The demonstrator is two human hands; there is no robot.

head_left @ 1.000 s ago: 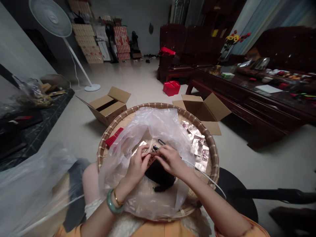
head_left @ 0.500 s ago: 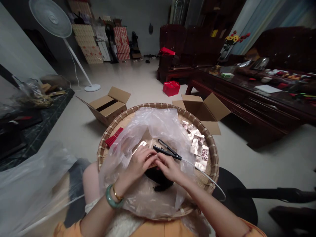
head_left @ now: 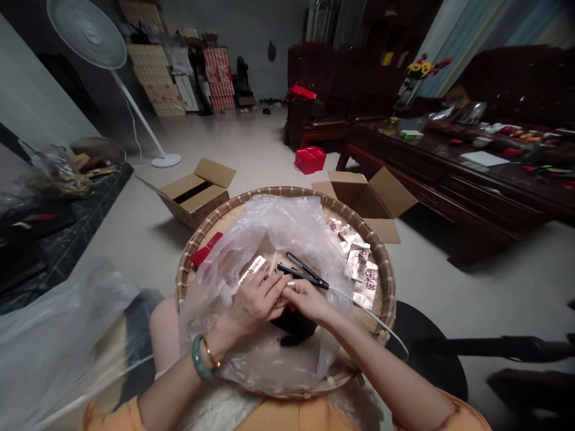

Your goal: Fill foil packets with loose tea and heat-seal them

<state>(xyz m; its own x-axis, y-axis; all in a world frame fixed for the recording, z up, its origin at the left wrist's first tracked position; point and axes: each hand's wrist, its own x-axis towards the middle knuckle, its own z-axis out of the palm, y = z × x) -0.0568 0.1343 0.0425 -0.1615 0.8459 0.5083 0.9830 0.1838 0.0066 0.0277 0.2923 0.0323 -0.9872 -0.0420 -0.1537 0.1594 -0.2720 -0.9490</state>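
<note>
Round woven tray (head_left: pixel 229 221), crumpled translucent plastic (head_left: pixel 291 221), printed foil packets (head_left: pixel 358 257), red strips (head_left: pixel 206 249).

A dim room with a pale, glossy floor (head_left: pixel 256 143).
Well beyond the grip stands a grey wall (head_left: pixel 251 30), with a white fan (head_left: pixel 92 35) ahead to the left. Right of the grip are a dark wood table (head_left: pixel 431 157), a dark seat (head_left: pixel 516 78) behind it and a bluish curtain (head_left: pixel 487 30). A dark, veined ledge (head_left: pixel 85 220) runs along the left, and soft light glints off the floor.

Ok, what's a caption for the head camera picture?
Left hand and right hand meet over a woven tray, beside a corded black tool.
</note>
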